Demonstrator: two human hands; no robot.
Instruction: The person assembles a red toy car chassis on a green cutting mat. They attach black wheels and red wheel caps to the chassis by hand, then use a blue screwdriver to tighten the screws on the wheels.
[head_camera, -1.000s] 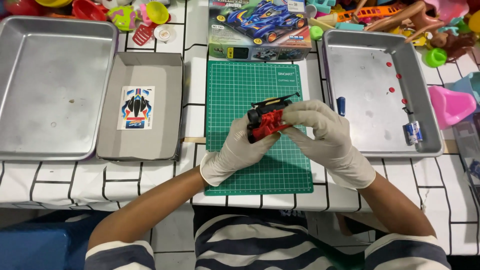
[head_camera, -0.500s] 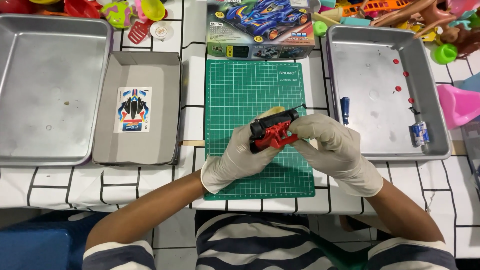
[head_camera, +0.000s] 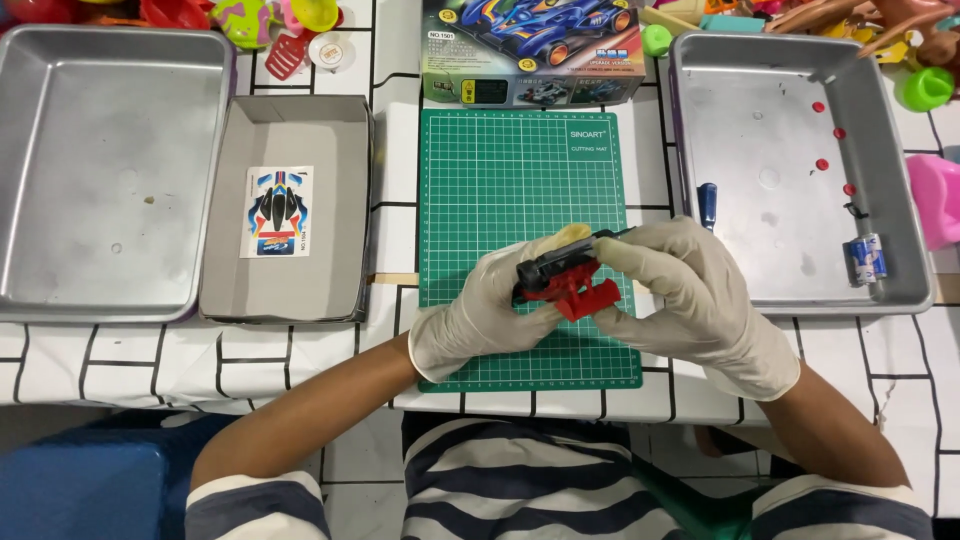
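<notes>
My fingertips (head_camera: 560, 243) are closed around a small red and black plastic toy car chassis (head_camera: 562, 282), and I hold it just above the green gridded cutting mat (head_camera: 520, 170) in the middle of the table. My left hand (head_camera: 480, 310), in a pale latex glove, cups the chassis from below and from the left, thumb laid along its top edge, which looks like a steadying grip so the part cannot twist. My right hand (head_camera: 690, 300), gloved the same way, clamps on the right end, its fingers curled over the black upper part; I cannot tell what the tips press underneath, since the glove hides them. The red nose of the chassis pokes out below between both palms. Outward from there, the mat sits square in front of me, probably as a soft, non-slip work surface. Behind it lies the printed cardboard model car box (head_camera: 532, 45). To the left an open grey cardboard lid (head_camera: 290, 130) keeps a sticker sheet (head_camera: 278, 211) flat and out of the way, and beyond it stands an empty-looking steel tray (head_camera: 30, 180). To the right another steel tray (head_camera: 905, 290) corrals loose bits: small red round pieces (head_camera: 822, 164) and a blue and silver battery (head_camera: 866, 259), with a blue-handled tool (head_camera: 707, 203) just beside its rim.
</notes>
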